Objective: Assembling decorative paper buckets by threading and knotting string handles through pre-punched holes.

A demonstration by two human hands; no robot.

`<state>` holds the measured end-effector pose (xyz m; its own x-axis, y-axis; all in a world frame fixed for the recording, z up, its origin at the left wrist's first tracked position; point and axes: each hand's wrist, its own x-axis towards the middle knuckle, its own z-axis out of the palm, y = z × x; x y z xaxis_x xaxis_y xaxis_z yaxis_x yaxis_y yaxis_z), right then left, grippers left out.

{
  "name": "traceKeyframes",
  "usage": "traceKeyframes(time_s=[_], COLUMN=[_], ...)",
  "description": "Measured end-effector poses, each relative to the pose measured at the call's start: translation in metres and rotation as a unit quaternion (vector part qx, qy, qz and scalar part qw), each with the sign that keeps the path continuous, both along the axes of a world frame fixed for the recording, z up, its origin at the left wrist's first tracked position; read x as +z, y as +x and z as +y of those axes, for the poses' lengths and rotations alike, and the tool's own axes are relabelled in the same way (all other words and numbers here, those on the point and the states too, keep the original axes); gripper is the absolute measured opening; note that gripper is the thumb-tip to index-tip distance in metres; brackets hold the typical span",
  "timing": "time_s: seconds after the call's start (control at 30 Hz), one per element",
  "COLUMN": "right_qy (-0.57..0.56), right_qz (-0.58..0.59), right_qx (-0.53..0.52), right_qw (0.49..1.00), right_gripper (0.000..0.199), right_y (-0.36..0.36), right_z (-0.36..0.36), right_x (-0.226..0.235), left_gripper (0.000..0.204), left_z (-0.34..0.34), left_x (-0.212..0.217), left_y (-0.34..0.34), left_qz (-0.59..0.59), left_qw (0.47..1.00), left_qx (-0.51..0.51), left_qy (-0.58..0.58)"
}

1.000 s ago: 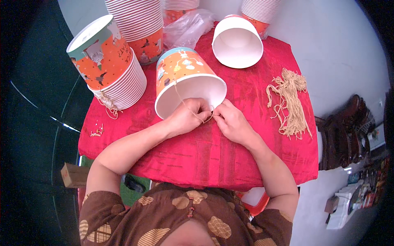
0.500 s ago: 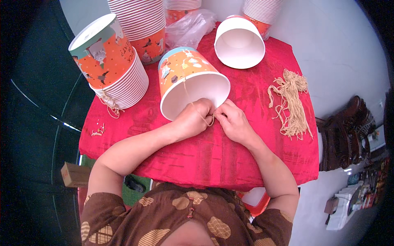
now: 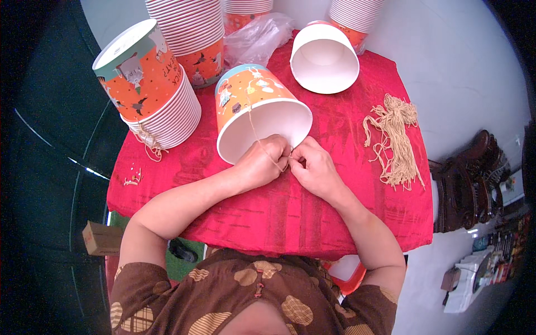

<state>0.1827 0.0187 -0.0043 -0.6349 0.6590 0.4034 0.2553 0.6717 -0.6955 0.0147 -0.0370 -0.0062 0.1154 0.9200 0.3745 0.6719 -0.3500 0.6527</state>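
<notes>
An orange paper bucket (image 3: 237,103) with a teal band lies tilted on the red cloth, its white mouth facing me. From its far side a tan string (image 3: 254,128) runs across the mouth and down over my left hand. My left hand (image 3: 263,162) is closed at the rim's near edge, its fingers partly inside the mouth, pinching the string. Right beside it, my right hand (image 3: 312,167) pinches the string's end close to the rim. The fingertips meet there, and the exact knot or hole between them is hidden.
Stacked buckets (image 3: 162,106) stand at the left, with a taller stack (image 3: 187,33) behind. A clear plastic bag (image 3: 259,39) sits at the back. Another bucket (image 3: 324,61) lies open toward me. A bundle of tan strings (image 3: 399,145) rests on the red cloth (image 3: 312,223) at right.
My right hand's fingers have shifted slightly at the rim, and the small string loop between the hands looks tighter. The bucket and my left hand stay nearly in place.
</notes>
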Motion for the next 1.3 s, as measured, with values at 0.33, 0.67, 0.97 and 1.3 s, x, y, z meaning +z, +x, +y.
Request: traceKeyframes(time_s=[0.33,0.67,0.97,1.3], right_qy=[0.067,0.096,0.054,0.095], right_qz=[-0.036,-0.150,0.095,-0.031], right_qx=[-0.034,-0.090,-0.088,-0.056], right_qw=[0.997,0.980,0.990,0.993], right_gripper=[0.005,0.013,0.005,0.014], right_y=[0.000,0.011,0.001,0.001], right_z=[-0.006,-0.003,-0.008,-0.011], right_x=[0.010,0.028,0.015,0.011], left_gripper=[0.009,0.005,0.005,0.004], left_z=[0.000,0.000,-0.001,-0.003], left_x=[0.000,0.000,0.008,0.007], left_y=[0.000,-0.007,-0.004,-0.005], left_qz=[-0.021,-0.091,-0.108,-0.133], left_qw=[1.000,0.993,0.992,0.989], left_qx=[0.003,0.005,0.011,-0.013], left_qy=[-0.015,-0.075,-0.061,-0.058])
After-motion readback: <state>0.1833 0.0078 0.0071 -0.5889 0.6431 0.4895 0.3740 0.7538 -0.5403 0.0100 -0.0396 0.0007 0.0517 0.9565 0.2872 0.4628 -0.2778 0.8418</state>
